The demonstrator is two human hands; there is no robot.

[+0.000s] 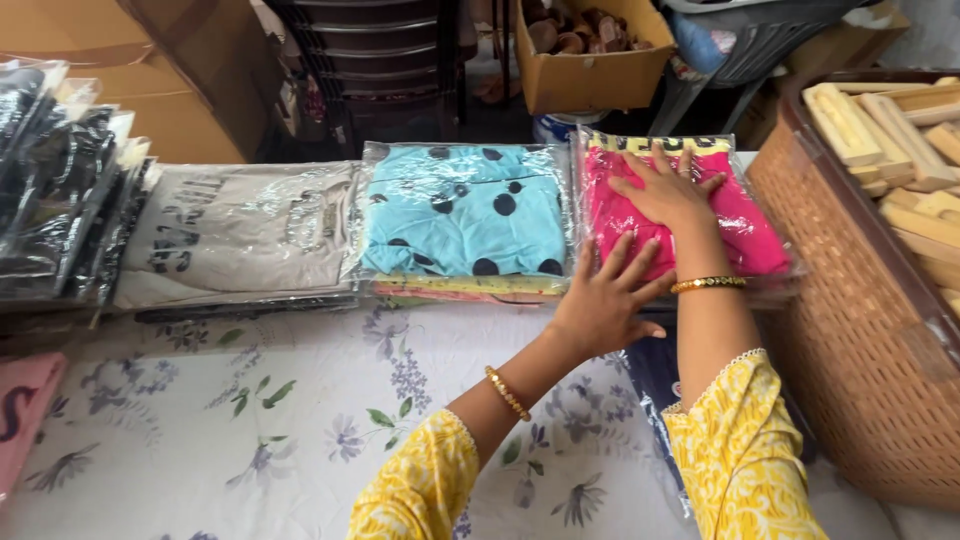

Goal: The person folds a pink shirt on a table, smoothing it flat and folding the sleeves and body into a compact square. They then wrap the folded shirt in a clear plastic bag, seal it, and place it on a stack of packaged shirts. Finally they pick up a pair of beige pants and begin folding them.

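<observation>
**Head view: both your hands on the pink packet at the right end of the row**

Head camera looks down your two yellow sleeves to a table (250, 440) covered with a white cloth printed with grey-blue flowers. Your right hand (665, 190) lies flat on top of a pink garment packet (745, 215), sealed in clear plastic, with a yellow strip along its far edge. The fingers (655, 155) are spread apart and pressed down on the wrap, not curled around anything. Your left hand (600, 300) meets the near left edge of the same packet, its fingers also apart and pointing up toward the pink cloth; the fingertips touch the plastic there. Each wrist carries a gold bangle.

The pink packet sits at the far right of the table, hard against a woven brown basket (850, 330) that holds pale wooden blocks (900, 140). Just left of it, touching or nearly so, lies a turquoise packet with dark dots (465, 215), stacked on other flat packets. Further left is a beige packet with dark lettering (235, 230), and beyond that a leaning pile of black plastic-wrapped packets (60, 190). A pink piece of cloth (25, 410) shows at the near left edge. Behind the table stand cardboard boxes (590, 60), one holding brown round things.
</observation>
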